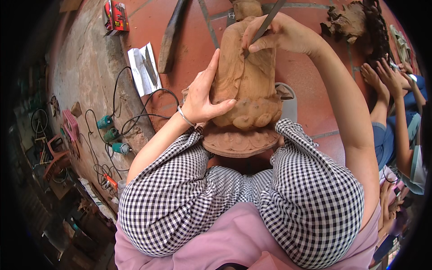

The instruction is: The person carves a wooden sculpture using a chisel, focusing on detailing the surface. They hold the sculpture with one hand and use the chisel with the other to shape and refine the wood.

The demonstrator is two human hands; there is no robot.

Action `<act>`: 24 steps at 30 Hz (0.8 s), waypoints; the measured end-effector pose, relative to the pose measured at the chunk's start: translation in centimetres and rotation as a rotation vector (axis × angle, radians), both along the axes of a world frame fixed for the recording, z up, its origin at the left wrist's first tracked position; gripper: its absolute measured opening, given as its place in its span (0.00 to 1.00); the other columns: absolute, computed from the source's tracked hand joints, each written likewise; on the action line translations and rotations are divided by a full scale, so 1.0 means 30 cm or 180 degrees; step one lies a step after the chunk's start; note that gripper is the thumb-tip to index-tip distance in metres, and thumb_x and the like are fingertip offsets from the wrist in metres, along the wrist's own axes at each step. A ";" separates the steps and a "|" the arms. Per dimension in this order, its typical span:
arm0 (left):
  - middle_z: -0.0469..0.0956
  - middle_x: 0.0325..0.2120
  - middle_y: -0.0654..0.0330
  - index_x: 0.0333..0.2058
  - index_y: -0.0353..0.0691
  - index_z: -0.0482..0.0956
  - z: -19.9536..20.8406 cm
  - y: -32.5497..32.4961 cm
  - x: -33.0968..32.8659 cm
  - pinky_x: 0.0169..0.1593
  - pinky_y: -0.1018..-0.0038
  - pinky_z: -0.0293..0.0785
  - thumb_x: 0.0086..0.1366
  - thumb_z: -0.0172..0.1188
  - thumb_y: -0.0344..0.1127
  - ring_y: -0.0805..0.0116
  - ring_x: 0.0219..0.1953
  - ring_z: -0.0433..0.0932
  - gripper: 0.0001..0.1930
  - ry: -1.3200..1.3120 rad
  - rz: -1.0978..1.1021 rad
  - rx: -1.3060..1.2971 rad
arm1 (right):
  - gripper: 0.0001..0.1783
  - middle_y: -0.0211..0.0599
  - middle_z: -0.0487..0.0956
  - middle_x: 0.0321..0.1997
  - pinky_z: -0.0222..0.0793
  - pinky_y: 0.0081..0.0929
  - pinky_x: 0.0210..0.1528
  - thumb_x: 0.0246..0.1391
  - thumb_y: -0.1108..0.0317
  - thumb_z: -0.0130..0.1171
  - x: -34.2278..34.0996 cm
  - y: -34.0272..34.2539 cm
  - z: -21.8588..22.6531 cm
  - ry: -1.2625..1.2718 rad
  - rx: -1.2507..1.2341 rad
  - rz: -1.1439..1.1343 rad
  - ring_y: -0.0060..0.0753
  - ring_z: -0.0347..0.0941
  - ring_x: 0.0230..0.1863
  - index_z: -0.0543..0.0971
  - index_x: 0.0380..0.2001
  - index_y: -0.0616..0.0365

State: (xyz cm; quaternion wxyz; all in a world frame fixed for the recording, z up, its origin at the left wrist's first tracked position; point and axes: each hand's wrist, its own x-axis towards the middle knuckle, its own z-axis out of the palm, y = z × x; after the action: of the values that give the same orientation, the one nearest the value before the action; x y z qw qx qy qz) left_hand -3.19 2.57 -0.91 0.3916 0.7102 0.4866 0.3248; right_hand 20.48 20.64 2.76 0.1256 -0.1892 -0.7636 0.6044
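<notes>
A carved wooden figure (225, 85) in robes stands between my knees. Its rounded petal base sits above a scalloped wooden disc (241, 140). My left hand (201, 96), with a bracelet at the wrist, lies against the figure's left side; its fingers are stretched and the thumb is spread across the lower front. Between the thumb and fingers of my right hand (281, 36) is a slim, dark, flat carving tool (268, 21). The tool's lower end touches the robe's folds on the upper front. The top of the figure's head is cut off by the picture's edge.
A wooden mallet-like club (172, 38) lies on the red tiles beside white paper (143, 68) with a dark blade. Left are a red box (115, 18), green power tools (121, 148) and tangled cords. At right, people sit near a gnarled wood piece (344, 22).
</notes>
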 end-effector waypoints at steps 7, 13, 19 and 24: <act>0.64 0.64 0.41 0.73 0.29 0.42 0.011 -0.005 -0.001 0.66 0.65 0.60 0.53 0.66 0.49 0.53 0.64 0.67 0.57 -0.0052 -0.0051 -0.0267 | 0.09 0.30 0.83 0.39 0.71 0.29 0.54 0.53 0.67 0.70 0.010 -0.033 0.008 0.0199 0.0526 0.0128 0.30 0.76 0.49 0.85 0.35 0.58; 0.61 0.68 0.42 0.73 0.29 0.41 0.017 -0.003 -0.001 0.69 0.67 0.57 0.54 0.65 0.49 0.55 0.69 0.63 0.57 -0.0107 -0.0064 -0.0402 | 0.09 0.29 0.83 0.40 0.71 0.27 0.54 0.54 0.67 0.68 0.014 -0.025 -0.020 0.0084 -0.0174 -0.0306 0.26 0.77 0.47 0.84 0.37 0.59; 0.71 0.59 0.40 0.72 0.28 0.45 0.004 -0.004 0.003 0.60 0.61 0.67 0.50 0.69 0.48 0.48 0.54 0.74 0.58 -0.0042 0.0039 0.0001 | 0.08 0.31 0.83 0.43 0.71 0.29 0.54 0.54 0.67 0.68 0.006 -0.043 0.016 -0.0003 0.0346 -0.0057 0.28 0.77 0.49 0.85 0.35 0.60; 0.71 0.59 0.40 0.72 0.29 0.45 -0.004 -0.003 0.005 0.60 0.61 0.67 0.50 0.69 0.48 0.47 0.55 0.74 0.58 -0.0022 0.0045 0.0007 | 0.08 0.30 0.83 0.39 0.71 0.28 0.52 0.55 0.67 0.68 0.021 -0.039 -0.017 0.0268 -0.0007 -0.0208 0.27 0.77 0.46 0.85 0.36 0.60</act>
State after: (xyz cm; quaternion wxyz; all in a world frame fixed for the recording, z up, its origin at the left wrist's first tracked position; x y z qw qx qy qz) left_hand -3.03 2.48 -1.02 0.3902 0.7061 0.4898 0.3305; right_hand 21.10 19.48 2.25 0.1772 -0.1886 -0.7503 0.6083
